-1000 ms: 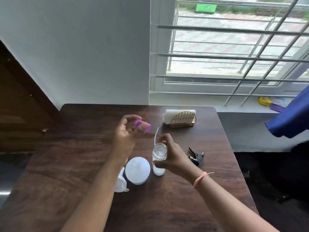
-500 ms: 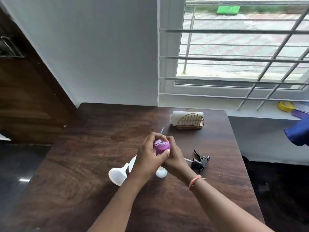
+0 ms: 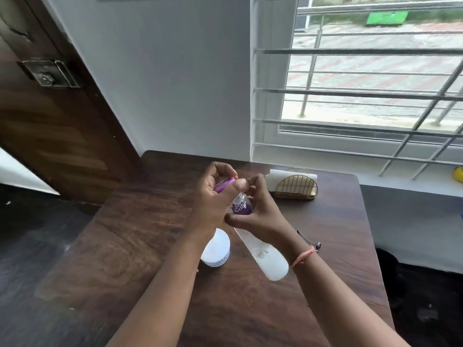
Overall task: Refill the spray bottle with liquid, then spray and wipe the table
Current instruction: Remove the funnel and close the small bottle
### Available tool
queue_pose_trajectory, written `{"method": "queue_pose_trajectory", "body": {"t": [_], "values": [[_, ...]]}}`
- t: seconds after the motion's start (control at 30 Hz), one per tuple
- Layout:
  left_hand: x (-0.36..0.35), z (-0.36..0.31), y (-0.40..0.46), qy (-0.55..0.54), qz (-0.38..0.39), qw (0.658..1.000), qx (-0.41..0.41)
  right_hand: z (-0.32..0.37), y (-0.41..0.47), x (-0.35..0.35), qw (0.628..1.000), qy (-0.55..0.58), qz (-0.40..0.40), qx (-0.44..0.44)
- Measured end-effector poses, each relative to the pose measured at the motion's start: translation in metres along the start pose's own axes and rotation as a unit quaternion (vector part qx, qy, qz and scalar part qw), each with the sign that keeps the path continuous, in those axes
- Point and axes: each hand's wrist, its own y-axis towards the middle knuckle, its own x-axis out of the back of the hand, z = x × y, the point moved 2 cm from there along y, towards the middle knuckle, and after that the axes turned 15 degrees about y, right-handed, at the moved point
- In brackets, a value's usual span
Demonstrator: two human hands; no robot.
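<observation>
Two bare forearms reach in from the lower edge and meet above the middle of the desk (image 3: pixel 140 236). The left hand (image 3: pixel 213 199), knuckles up, curls its fingers (image 3: pixel 215 171) round a purple cap (image 3: pixel 224 185). The right hand (image 3: pixel 258 209) grips a clear bottle (image 3: pixel 263 254) near its neck, thumb underneath, the bottle tilted toward the camera. A pink thread band (image 3: pixel 303 256) circles the right wrist. The hands touch.
</observation>
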Motion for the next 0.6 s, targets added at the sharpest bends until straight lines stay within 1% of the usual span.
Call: {"method": "queue_pose_trajectory", "body": {"t": [0.13, 0.23, 0.33, 0.4, 0.47, 0.53, 0.57, 0.6], "values": [[0.013, -0.004, -0.001, -0.04, 0.088, 0.995, 0.004, 0.006, -0.003, -0.01, 0.999, 0.047, 0.011, -0.006], [0.029, 0.0, 0.001, -0.079, 0.142, 0.986, 0.034, 0.008, -0.003, -0.02, 0.996, 0.086, 0.015, -0.015], [0.042, 0.013, 0.006, -0.094, 0.166, 0.98, 0.053, 0.002, -0.004, -0.026, 0.994, 0.101, 0.012, -0.036], [0.055, 0.02, 0.011, -0.107, 0.18, 0.976, 0.068, 0.001, 0.0, -0.028, 0.995, 0.095, -0.014, -0.041], [0.065, 0.024, 0.015, -0.099, 0.163, 0.979, 0.078, 0.003, 0.007, -0.027, 0.993, 0.101, -0.043, -0.036], [0.076, 0.029, 0.015, -0.082, 0.104, 0.987, 0.087, 0.007, 0.016, -0.03, 0.995, 0.08, -0.053, -0.024], [0.082, 0.03, 0.015, -0.093, 0.09, 0.988, 0.089, 0.009, 0.021, -0.035, 0.998, 0.037, -0.058, -0.016], [0.083, 0.03, 0.014, -0.113, 0.099, 0.985, 0.081, 0.011, 0.025, -0.041, 0.998, -0.024, -0.064, -0.009]]}}
